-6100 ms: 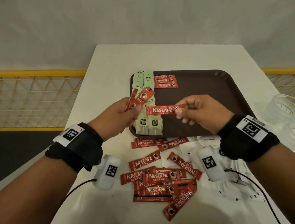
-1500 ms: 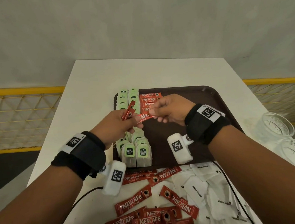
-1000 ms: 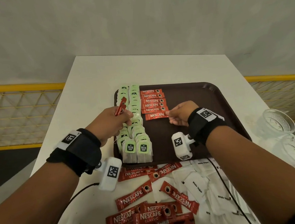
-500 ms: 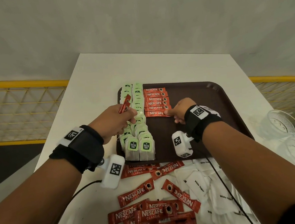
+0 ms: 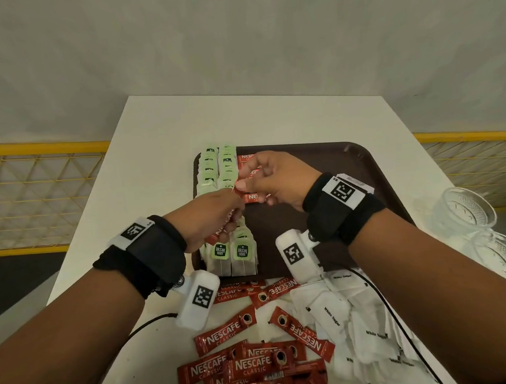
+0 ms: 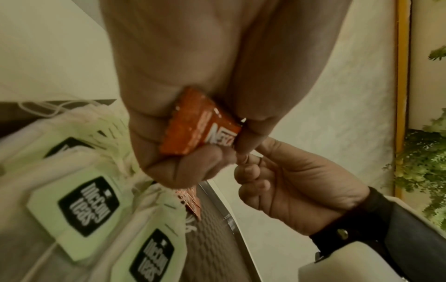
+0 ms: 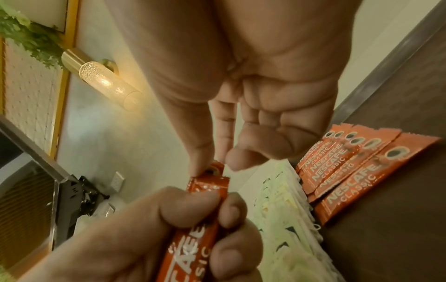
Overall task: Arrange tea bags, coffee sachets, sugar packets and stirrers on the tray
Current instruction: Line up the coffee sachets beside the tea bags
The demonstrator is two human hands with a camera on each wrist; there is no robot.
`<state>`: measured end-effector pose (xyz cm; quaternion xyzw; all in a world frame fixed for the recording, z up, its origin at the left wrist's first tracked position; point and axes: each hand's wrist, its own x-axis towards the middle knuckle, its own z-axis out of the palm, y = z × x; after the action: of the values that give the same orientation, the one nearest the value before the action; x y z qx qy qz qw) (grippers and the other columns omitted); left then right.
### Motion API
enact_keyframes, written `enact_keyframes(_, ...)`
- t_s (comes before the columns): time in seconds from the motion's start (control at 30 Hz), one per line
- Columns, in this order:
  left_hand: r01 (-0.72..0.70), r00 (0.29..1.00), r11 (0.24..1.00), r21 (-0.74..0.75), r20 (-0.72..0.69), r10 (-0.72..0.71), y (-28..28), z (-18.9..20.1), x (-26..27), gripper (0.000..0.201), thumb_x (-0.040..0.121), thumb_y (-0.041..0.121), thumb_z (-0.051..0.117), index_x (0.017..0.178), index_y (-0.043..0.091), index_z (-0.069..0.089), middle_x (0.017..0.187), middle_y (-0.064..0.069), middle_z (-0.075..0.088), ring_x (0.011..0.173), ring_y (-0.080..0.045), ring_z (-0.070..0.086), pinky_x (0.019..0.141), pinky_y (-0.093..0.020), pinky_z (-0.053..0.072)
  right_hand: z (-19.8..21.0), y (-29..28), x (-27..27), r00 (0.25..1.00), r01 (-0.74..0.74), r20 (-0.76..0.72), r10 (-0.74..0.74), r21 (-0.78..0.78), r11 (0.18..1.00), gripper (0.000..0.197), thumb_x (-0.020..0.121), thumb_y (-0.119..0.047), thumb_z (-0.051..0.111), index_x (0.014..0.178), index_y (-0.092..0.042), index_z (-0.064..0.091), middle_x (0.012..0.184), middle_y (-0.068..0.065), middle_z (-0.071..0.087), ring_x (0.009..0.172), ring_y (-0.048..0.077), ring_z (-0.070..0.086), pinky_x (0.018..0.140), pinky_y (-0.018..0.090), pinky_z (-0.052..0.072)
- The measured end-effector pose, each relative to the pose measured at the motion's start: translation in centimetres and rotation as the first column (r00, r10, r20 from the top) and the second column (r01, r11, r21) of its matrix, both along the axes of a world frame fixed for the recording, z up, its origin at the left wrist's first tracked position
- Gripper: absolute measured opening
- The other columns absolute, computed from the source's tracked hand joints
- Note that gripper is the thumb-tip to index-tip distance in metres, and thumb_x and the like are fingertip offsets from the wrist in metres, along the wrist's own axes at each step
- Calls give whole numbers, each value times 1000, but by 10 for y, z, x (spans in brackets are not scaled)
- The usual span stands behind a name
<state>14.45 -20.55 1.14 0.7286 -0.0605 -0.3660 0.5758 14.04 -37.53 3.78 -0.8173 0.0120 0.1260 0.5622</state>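
With tea bags [image 5: 224, 176] and several sachets rowed on the tray [image 5: 350, 165], both the left hand [image 5: 214, 216] and right hand [image 5: 275, 180] pinched one coffee sachet [image 7: 205, 219] above it, while loose sachets [image 5: 248, 363] and sugar packets [image 5: 348, 315] remained on the desk [image 5: 157, 157].

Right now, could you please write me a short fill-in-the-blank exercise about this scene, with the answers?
1. The left hand grips a red ____ sachet.
2. The right hand pinches the sachet's other ____.
3. The green tea bags stand in rows on the brown ____.
4. The white sugar packets lie on the ____, beside the tray.

Answers: coffee; end; tray; table
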Motion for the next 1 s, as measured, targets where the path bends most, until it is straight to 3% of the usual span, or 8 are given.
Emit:
enact_keyframes(0.13,99,990,994,-45,110,-93,3,-3,-5,21,104,25,46,99,7,56,75,-1,57,58,-9,49,52,-24,43,-1,-5,-5,999,3,-42,-1,34,999,23,85,-15,72,104,-9,60,75,7,60,57,10,54,48,21,44)
enact_keyframes(0.33,124,981,991,-48,156,-115,16,-2,-6,25,101,27,53,105,6,66,76,1,62,61,-8,55,54,-21,47,0,-10,-11,1000,-8,-2,8,8,1000,8,90,-6,65,85,-13,62,67,2,60,56,11,54,51,24,43)
enact_keyframes(0.47,150,981,988,-42,132,-143,20,0,-6,32,102,28,49,110,1,65,72,2,61,59,-7,52,52,-20,44,7,-15,-15,998,-44,54,42,34,998,13,88,-10,69,100,-12,64,75,-3,64,60,9,58,54,24,48)
enact_keyframes(0.53,187,973,982,-29,141,-182,19,2,-7,31,102,28,50,108,3,66,73,2,62,59,-8,52,53,-21,45,9,-12,-16,987,-126,98,129,-41,991,25,86,-15,71,110,-13,65,90,3,67,67,7,60,59,22,51)
enact_keyframes(0.6,215,965,977,-6,156,-211,17,4,-7,29,101,29,51,106,6,68,74,1,63,60,-8,53,54,-22,46,9,-6,-16,973,-154,157,167,-96,983,19,87,-16,70,105,-11,68,91,7,67,68,5,60,60,20,51)
enact_keyframes(0.7,206,962,978,-1,183,-203,17,5,-7,29,101,32,51,109,9,67,79,0,65,61,-8,54,55,-23,47,6,-6,-14,981,-84,171,91,-48,995,10,88,-11,68,96,-5,69,79,3,66,61,2,60,56,17,48)
enact_keyframes(0.83,112,959,994,-2,261,-108,25,6,-5,29,102,38,46,110,14,61,84,4,68,60,-5,52,54,-19,45,-2,-23,-10,991,83,93,-91,80,993,5,88,-6,67,90,-10,67,67,-2,67,56,8,61,51,18,47)
enact_keyframes(1.0,-35,937,999,-22,347,40,33,6,-2,31,104,29,46,105,2,61,71,12,69,49,-3,45,44,-15,38,-11,-34,-16,980,198,-73,-185,257,946,10,86,-2,67,96,-3,65,65,5,68,57,11,65,55,17,53)
